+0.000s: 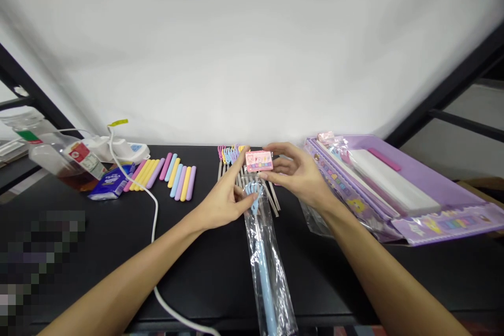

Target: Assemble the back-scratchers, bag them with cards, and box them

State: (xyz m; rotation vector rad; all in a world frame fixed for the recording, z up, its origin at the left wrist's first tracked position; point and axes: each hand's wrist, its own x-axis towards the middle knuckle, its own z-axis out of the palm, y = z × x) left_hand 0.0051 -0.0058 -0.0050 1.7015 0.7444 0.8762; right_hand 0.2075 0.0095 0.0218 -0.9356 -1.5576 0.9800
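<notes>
The left hand point(226, 199) grips the clear sleeve point(280, 286), which contains a blue stick point(264, 278). The right hand point(297, 173) pinches the pink card point(259, 161) at the sleeve's upper end, over the desk point(212, 273).

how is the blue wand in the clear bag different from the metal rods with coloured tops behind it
The blue wand sits inside a clear bag; the metal rods lie loose on the black table. The wand has a long blue handle; the rods' near ends are bare metal. The wand's head is blue; the rods' tops come in several colours. Both have a coloured head on a thin shaft.
</notes>
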